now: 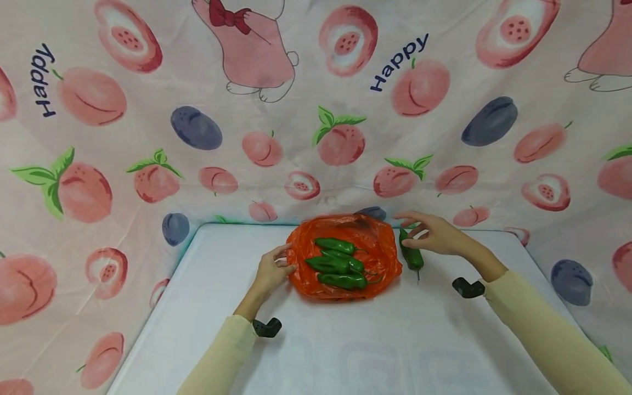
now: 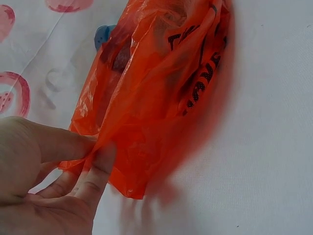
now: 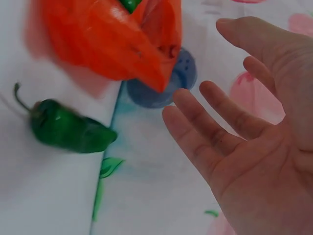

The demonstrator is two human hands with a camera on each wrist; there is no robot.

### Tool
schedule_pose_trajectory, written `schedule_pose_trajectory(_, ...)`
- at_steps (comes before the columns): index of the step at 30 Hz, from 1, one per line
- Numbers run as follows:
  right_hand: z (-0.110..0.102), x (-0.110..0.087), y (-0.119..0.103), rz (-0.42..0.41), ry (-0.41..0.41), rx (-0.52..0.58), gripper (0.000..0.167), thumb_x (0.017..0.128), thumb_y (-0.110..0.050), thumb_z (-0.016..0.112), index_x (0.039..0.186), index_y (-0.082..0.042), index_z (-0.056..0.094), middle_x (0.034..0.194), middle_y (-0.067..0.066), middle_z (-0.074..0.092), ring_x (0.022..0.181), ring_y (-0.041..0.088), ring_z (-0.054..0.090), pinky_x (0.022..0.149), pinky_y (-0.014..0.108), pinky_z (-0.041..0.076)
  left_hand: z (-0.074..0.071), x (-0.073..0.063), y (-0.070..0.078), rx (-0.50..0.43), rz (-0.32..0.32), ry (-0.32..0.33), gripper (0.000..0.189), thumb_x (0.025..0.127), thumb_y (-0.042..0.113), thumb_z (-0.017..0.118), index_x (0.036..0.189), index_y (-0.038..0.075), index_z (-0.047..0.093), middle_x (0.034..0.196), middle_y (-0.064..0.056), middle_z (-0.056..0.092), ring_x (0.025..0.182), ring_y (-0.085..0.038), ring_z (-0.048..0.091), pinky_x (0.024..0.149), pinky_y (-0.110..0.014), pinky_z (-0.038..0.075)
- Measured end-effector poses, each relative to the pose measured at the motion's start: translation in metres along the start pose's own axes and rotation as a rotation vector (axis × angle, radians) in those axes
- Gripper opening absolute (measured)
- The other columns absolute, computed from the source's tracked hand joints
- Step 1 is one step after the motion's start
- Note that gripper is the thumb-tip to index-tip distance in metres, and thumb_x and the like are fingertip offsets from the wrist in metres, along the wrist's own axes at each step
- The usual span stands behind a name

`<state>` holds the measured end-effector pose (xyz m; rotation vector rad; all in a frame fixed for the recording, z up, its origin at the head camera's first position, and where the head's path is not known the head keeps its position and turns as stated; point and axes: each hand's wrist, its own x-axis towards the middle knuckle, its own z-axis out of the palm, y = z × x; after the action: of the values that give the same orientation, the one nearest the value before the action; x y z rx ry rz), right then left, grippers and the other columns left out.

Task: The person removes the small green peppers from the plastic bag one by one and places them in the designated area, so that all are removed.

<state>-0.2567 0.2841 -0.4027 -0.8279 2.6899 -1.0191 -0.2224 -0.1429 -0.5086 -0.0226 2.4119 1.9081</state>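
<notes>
Between the left hand (image 1: 270,270) and the right hand (image 1: 436,235), has one orange plastic bag (image 1: 307,286), with four green peppers (image 1: 333,266) lying inside. Pinches the bag's edge with the left hand, thumb against fingers. Holds the right hand well apart from the left, with fingers spread and slightly bent, near one loose green pepper (image 1: 412,258), lying on the white table (image 1: 345,351) beside the bag, with a gap to these fingers.

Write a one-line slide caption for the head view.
Left hand pinching the edge of an orange bag of green peppers, right hand hovering near a lone pepper on the white tabletop.
</notes>
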Motion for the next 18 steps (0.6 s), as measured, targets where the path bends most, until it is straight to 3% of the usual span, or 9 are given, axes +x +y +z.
schedule_pose_trajectory(5, 0.000, 0.014, -0.014, -0.036, -0.029, -0.024, 0.059, 0.093, -0.017, 0.078, 0.147, -0.011, 0.053, 0.129, 0.022, 0.065, 0.104, 0.030, 0.069, 0.085, 0.043, 0.060, -0.001, -0.001, -0.001, 0.006, -0.002, -0.008, 0.065, 0.089, -0.011, 0.072, 0.147, 0.011, 0.057, 0.132, -0.019, 0.058, 0.089, -0.018, 0.063, 0.077, -0.038, 0.059)
schedule_pose_trajectory(12, 0.008, 0.036, -0.028, -0.082, -0.079, -0.009, 0.058, 0.093, -0.018, 0.079, 0.146, -0.012, 0.055, 0.128, 0.020, 0.064, 0.111, 0.040, 0.066, 0.092, 0.053, 0.056, -0.001, -0.001, -0.001, 0.003, -0.008, -0.011, 0.064, 0.089, -0.010, 0.072, 0.148, 0.011, 0.057, 0.131, -0.019, 0.058, 0.090, -0.019, 0.064, 0.077, -0.039, 0.059)
schedule_pose_trajectory(18, 0.017, 0.056, -0.032, -0.095, -0.111, 0.005, 0.057, 0.092, -0.022, 0.079, 0.145, -0.018, 0.057, 0.133, 0.014, 0.063, 0.117, 0.041, 0.061, 0.095, 0.054, 0.055, -0.001, -0.001, -0.001, -0.004, -0.016, -0.015, 0.065, 0.089, -0.011, 0.072, 0.148, 0.012, 0.056, 0.133, -0.017, 0.058, 0.089, -0.019, 0.065, 0.077, -0.034, 0.059)
